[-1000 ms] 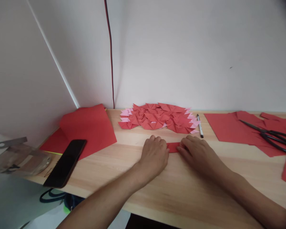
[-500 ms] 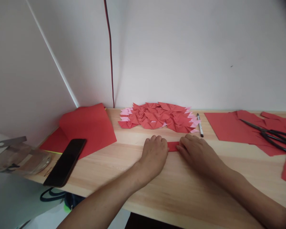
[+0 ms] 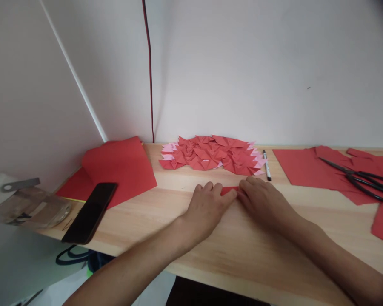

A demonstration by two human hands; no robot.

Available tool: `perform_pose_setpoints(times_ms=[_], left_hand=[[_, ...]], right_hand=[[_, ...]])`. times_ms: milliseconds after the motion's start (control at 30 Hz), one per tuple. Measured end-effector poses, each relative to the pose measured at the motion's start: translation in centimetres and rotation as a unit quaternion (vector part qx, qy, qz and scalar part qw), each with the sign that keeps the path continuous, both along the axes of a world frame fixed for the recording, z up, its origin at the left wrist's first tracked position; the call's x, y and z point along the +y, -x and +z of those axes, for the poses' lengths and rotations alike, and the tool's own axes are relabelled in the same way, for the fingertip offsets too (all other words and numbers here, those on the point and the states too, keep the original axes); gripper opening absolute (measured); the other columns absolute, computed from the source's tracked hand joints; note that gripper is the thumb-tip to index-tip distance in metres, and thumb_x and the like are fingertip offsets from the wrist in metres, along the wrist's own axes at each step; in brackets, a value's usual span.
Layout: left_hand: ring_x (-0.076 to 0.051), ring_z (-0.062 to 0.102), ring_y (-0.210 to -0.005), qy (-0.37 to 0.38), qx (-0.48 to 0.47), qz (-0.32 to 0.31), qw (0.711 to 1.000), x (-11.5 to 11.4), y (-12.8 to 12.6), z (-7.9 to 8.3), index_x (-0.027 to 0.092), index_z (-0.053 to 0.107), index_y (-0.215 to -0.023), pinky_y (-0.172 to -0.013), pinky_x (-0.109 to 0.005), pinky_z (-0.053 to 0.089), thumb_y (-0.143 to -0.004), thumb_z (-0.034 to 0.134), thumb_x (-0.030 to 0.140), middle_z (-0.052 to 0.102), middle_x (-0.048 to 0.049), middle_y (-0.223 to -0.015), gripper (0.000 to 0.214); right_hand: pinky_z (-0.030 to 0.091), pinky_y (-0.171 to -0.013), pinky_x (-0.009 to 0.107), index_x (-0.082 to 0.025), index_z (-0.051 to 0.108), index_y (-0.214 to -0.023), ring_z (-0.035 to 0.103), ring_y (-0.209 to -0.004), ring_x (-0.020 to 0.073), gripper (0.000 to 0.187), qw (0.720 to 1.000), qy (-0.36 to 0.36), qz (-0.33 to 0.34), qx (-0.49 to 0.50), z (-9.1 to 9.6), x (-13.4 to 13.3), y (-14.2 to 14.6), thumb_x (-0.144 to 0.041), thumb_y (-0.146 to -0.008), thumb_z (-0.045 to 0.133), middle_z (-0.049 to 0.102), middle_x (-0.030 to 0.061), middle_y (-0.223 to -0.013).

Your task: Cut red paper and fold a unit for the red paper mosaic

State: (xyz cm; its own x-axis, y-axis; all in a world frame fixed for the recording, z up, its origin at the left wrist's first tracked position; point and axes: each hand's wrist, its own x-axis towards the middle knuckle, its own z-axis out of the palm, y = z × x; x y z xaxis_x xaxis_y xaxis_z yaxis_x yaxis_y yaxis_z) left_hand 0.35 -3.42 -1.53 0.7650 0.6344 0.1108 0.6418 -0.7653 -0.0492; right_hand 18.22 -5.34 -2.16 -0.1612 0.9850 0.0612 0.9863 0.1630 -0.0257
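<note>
Head view: red strip (image 3: pixel 229 190) on table (image 3: pixel 258 255), near side of pile (image 3: pixel 210 156) of folded red and pink paper. Left hand (image 3: pixel 207 206) gripping strip's left end, thumb stretched toward right hand (image 3: pixel 261 197); right hand gripping right end, fingers curled. Hands hide strip's ends. Pen (image 3: pixel 267 165) just right of pile. Scissors (image 3: pixel 351 173) lie across cut paper (image 3: pixel 300 170), far right. Phone (image 3: pixel 91 212) overlaps red sheet (image 3: pixel 124 163) at left; clear container (image 3: pixel 46 208) beside phone. Cord (image 3: pixel 150 72) hangs behind.
</note>
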Motion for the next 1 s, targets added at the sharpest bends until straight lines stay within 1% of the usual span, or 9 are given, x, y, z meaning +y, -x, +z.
perform_pose_setpoints(times_ms=[133, 267, 400, 567, 733, 867, 933, 1000], left_hand=[[-0.023, 0.049, -0.088, -0.044, 0.025, -0.021, 0.999, -1.2, 0.8, -0.1, 0.025, 0.04, -0.132, -0.069, -0.035, 0.041, -0.088, 0.047, 0.017, 0.053, -0.0079, -0.1, 0.045], [-0.024, 0.047, -0.089, -0.038, 0.035, -0.017, 0.999, -1.5, 1.1, -0.1, 0.027, 0.037, -0.136, -0.07, -0.035, 0.04, -0.086, 0.047, 0.016, 0.052, -0.0089, -0.103, 0.052], [-0.024, 0.046, -0.089, -0.026, 0.025, -0.012, 0.999, -1.3, 1.1, 0.0, 0.028, 0.039, -0.135, -0.071, -0.036, 0.039, -0.088, 0.044, 0.018, 0.052, -0.0088, -0.102, 0.048], [-0.023, 0.045, -0.088, -0.007, 0.014, -0.007, 1.0, -0.7, 1.6, 0.0, 0.03, 0.045, -0.129, -0.071, -0.035, 0.04, -0.09, 0.042, 0.019, 0.051, -0.0083, -0.101, 0.041], [-0.024, 0.043, -0.093, 0.018, 0.006, -0.02, 1.0, -0.2, 2.6, -0.1, 0.028, 0.046, -0.13, -0.077, -0.037, 0.042, -0.087, 0.049, 0.019, 0.05, -0.0087, -0.11, 0.043], [-0.024, 0.042, -0.095, 0.026, -0.01, -0.022, 0.999, -0.1, 3.0, -0.4, 0.028, 0.046, -0.131, -0.08, -0.038, 0.042, -0.087, 0.049, 0.02, 0.049, -0.0081, -0.114, 0.045], [-0.025, 0.042, -0.096, 0.024, -0.014, -0.02, 0.999, -0.1, 3.0, -0.6, 0.028, 0.046, -0.13, -0.08, -0.038, 0.042, -0.086, 0.05, 0.019, 0.049, -0.0084, -0.116, 0.046], [-0.026, 0.042, -0.1, 0.017, -0.014, -0.018, 1.0, -0.2, 3.0, -0.6, 0.027, 0.046, -0.13, -0.08, -0.039, 0.043, -0.085, 0.051, 0.019, 0.047, -0.0092, -0.123, 0.046]], right_hand=[[0.034, -0.067, 0.031, -0.016, 0.054, -0.076, 0.055, -0.077, 0.022, 0.022, 1.0, -0.011, 0.007, 0.0, -0.1, 0.0, -0.1, -0.023, -0.093, 0.043, 0.06, 0.0096, -0.082], [0.033, -0.065, 0.03, -0.016, 0.054, -0.075, 0.054, -0.074, 0.0215, 0.023, 1.0, -0.028, 0.01, 0.003, -0.4, 0.0, -0.3, -0.024, -0.092, 0.043, 0.06, 0.009, -0.08], [0.033, -0.064, 0.03, -0.017, 0.053, -0.074, 0.054, -0.074, 0.0216, 0.023, 0.999, -0.038, 0.015, 0.004, -0.6, -0.1, -0.3, -0.025, -0.092, 0.042, 0.06, 0.0088, -0.08], [0.032, -0.064, 0.03, -0.018, 0.051, -0.079, 0.053, -0.073, 0.0203, 0.016, 0.999, -0.048, 0.01, 0.019, -0.5, -0.3, -0.3, -0.023, -0.091, 0.041, 0.06, 0.0072, -0.081], [0.032, -0.066, 0.031, -0.017, 0.05, -0.082, 0.054, -0.076, 0.021, 0.012, 0.999, -0.036, 0.004, 0.02, -0.2, -0.7, 0.0, -0.018, -0.089, 0.041, 0.059, 0.0073, -0.084], [0.034, -0.067, 0.032, -0.016, 0.053, -0.085, 0.054, -0.077, 0.0225, 0.013, 1.0, -0.02, -0.006, 0.013, -0.2, -1.0, -0.3, -0.011, -0.087, 0.04, 0.059, 0.0082, -0.085], [0.036, -0.069, 0.034, -0.015, 0.055, -0.088, 0.054, -0.077, 0.0233, 0.016, 1.0, -0.023, -0.001, 0.014, -0.3, -1.2, -0.7, -0.008, -0.085, 0.041, 0.059, 0.0085, -0.083], [0.039, -0.07, 0.035, -0.014, 0.058, -0.092, 0.055, -0.078, 0.0239, 0.02, 0.999, -0.044, 0.012, 0.021, -0.6, -1.5, -1.1, -0.008, -0.085, 0.04, 0.06, 0.0092, -0.083]])
